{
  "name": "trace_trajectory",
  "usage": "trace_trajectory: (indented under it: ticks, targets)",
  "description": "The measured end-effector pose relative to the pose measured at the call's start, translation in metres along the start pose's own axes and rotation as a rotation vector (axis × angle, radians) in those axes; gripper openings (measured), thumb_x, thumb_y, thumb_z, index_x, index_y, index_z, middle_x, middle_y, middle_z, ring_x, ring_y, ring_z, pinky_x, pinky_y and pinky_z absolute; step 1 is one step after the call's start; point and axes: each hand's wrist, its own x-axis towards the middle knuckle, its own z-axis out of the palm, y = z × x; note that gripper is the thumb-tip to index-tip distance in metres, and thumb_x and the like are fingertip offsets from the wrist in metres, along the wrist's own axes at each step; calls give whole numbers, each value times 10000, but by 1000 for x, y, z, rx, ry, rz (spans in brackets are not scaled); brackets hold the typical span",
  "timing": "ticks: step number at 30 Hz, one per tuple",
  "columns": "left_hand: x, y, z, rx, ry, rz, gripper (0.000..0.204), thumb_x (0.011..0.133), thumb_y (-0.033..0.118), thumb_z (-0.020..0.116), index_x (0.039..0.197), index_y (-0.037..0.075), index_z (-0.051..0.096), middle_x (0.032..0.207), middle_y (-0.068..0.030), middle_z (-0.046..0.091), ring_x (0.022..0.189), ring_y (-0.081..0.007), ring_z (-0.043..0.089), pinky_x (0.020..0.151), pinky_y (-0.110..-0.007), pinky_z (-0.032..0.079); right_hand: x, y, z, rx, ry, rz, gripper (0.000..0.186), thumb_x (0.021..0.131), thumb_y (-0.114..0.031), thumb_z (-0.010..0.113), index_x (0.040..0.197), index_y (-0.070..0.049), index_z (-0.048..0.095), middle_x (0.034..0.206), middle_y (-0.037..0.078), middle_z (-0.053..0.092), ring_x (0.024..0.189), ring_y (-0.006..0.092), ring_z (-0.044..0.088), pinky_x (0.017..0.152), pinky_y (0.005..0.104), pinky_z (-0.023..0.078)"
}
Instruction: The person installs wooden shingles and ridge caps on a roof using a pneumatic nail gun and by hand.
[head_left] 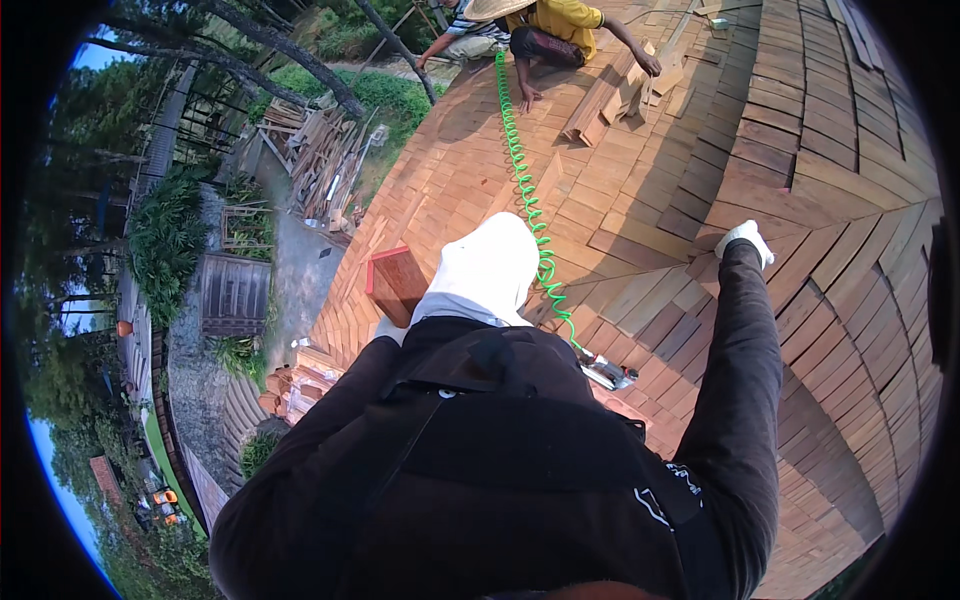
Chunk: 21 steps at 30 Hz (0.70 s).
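Note:
My left hand, in a white glove, is mostly hidden by my sleeve and body. It grips the near end of a stack of reddish-brown wooden shingles with red edges, beside my white-clad knee. Stretched far to the right, my gloved right hand rests on the shingled roof by a raised seam, holding nothing I can see; its fingers look laid on the wood. A nail gun lies on the shingles right of my body, joined to a green coiled air hose.
Two co-workers crouch at the top; one in a yellow shirt reaches toward loose boards. The roof edge drops away at left, with a lumber pile on the ground below. More bundled shingles lie near that edge.

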Motion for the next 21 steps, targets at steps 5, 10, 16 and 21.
trace_trajectory:
  ticks: [5,10,16,21]
  targets:
    - [0,7,0,-79,52,-6,739,873,445,753,1422,-4,546,1370,-222,653,1329,-351,592,1029,-406,502,0,-3,0,-47,-45,-38,806,840,-279,804,1521,-121,404,1458,210,592,1387,347,554,1197,550,308]
    - [-12,97,-14,-188,-20,-73,588,892,288,737,1364,-29,589,1225,-189,722,1178,-296,687,931,-384,544,21,12,15,98,14,61,735,883,-293,756,1520,-148,420,1475,225,564,1378,405,543,1184,539,341]
    - [54,108,-22,-154,-146,-78,488,787,80,727,1259,-10,641,1066,-160,749,986,-304,736,832,-377,592,22,-1,21,55,14,-16,706,871,-281,744,1488,-123,439,1417,255,593,1335,446,568,1174,562,342]
    - [136,181,-30,-243,-139,83,635,717,106,728,1321,-17,577,1152,-203,724,1060,-335,723,887,-396,596,30,7,27,-54,107,-70,556,882,-238,711,1382,-95,515,1267,295,659,1253,470,625,1158,589,362]
